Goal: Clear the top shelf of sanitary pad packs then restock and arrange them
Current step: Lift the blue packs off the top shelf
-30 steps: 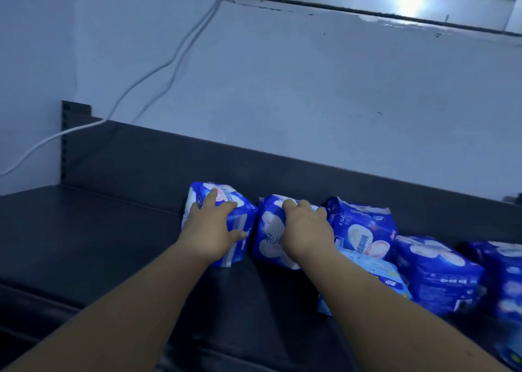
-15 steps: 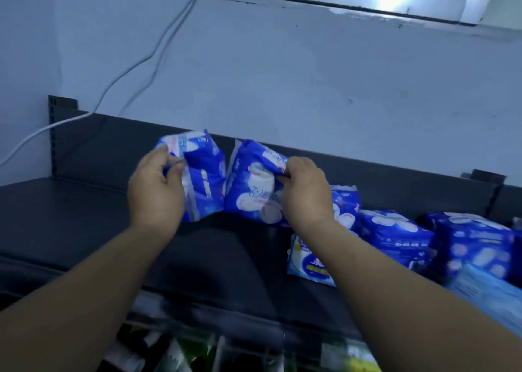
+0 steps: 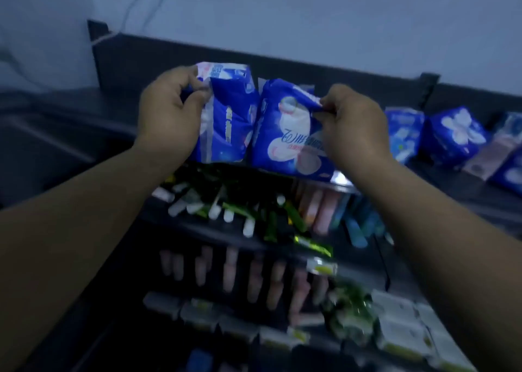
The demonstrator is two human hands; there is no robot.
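My left hand (image 3: 169, 111) pinches the upper edge of a blue sanitary pad pack (image 3: 228, 117) that hangs in the air in front of the dark top shelf (image 3: 56, 134). Beside it, my right hand (image 3: 350, 125) pinches the top corner of a second blue pack (image 3: 285, 134) with a white and pink print. The two packs hang side by side, almost touching. Several more blue packs (image 3: 454, 137) lie on the top shelf at the right.
Below the top shelf, lower shelves hold small tubes and sachets (image 3: 240, 210), pink bottles (image 3: 254, 275) and white boxes (image 3: 401, 326). A dark back panel (image 3: 169, 58) runs behind the top shelf. A white cable (image 3: 141, 1) hangs on the wall.
Both hands have lifted their packs off the top shelf and drawn them toward me. The view has tipped down, bringing the lower shelves into sight.
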